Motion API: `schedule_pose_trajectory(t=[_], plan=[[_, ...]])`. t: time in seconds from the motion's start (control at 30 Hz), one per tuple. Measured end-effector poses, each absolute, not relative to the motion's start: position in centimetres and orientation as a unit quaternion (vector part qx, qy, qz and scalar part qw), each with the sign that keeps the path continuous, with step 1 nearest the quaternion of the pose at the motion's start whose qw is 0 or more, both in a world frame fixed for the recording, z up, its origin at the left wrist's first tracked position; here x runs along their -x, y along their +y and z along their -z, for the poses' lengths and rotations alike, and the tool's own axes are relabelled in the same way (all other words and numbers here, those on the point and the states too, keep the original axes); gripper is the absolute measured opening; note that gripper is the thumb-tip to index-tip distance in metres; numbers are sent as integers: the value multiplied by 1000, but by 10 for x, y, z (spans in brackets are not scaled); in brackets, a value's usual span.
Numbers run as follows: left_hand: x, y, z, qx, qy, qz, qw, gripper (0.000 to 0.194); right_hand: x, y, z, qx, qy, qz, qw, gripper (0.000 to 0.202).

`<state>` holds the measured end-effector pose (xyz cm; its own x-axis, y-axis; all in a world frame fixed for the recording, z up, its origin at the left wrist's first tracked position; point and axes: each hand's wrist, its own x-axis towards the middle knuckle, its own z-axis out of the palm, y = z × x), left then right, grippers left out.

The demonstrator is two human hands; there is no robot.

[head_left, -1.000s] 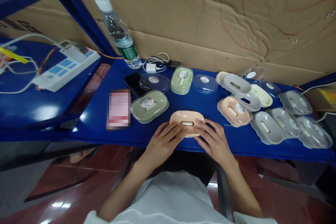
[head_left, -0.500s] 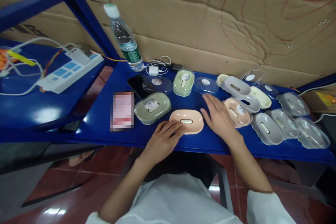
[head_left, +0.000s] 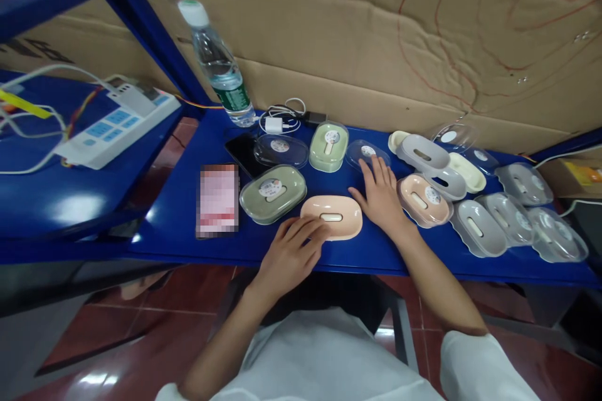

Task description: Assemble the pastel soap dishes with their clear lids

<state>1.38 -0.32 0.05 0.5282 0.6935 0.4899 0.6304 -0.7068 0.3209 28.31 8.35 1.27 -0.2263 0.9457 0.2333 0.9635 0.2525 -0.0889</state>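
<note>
Our right hand [head_left: 379,197] has come off the peach dish [head_left: 347,216] since the first frame and moved out to the small clear lid [head_left: 362,149] beyond it, while our left hand [head_left: 292,252] has stayed at the dish. We show the right hand spread, thumb held apart, its fingertips over the lid's near edge; we cannot tell whether they touch it. The left hand's fingers lie bent over the near left end of the dish, and we cannot tell whether they pinch it. The uncovered dish sits flat on the blue table [head_left: 164,219], between our two hands and slightly ahead of the left, a pale insert [head_left: 331,217] in its middle. Just beyond our left hand rests a lidded green dish [head_left: 282,195]; farther ahead of the hands stand an upright-turned green dish [head_left: 323,153] and a larger clear lid [head_left: 288,153]. Close to the right of our right hand lies a lidded peach dish [head_left: 426,202], with grey dishes [head_left: 480,229] and a cream dish [head_left: 470,172] farther right. A water bottle [head_left: 230,91] stands well ahead and left of our left hand, near a white charger [head_left: 273,124].
</note>
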Motion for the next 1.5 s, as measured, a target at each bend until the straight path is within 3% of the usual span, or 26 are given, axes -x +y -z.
schedule_pose_trajectory(t=[0.4,0.67,0.87,1.03,1.27,1.5], plan=[[-13,-3,-3,-871,378,-310,56,33,-282,79,-12,634,-760,13,146,51],[-13,-4,-2,-864,384,-320,55,32,-282,72,-26,599,-791,35,120,54],[-13,-5,-2,-854,391,-336,69,30,-279,60,-45,568,-798,-25,199,49],[-13,-6,4,-817,437,-374,42,43,-269,31,-46,501,-823,-58,260,42],[-14,-7,11,-781,469,-403,81,65,-245,1,-31,452,-870,23,193,41],[-14,-6,7,-788,469,-386,96,60,-243,-7,-23,449,-869,54,199,47]])
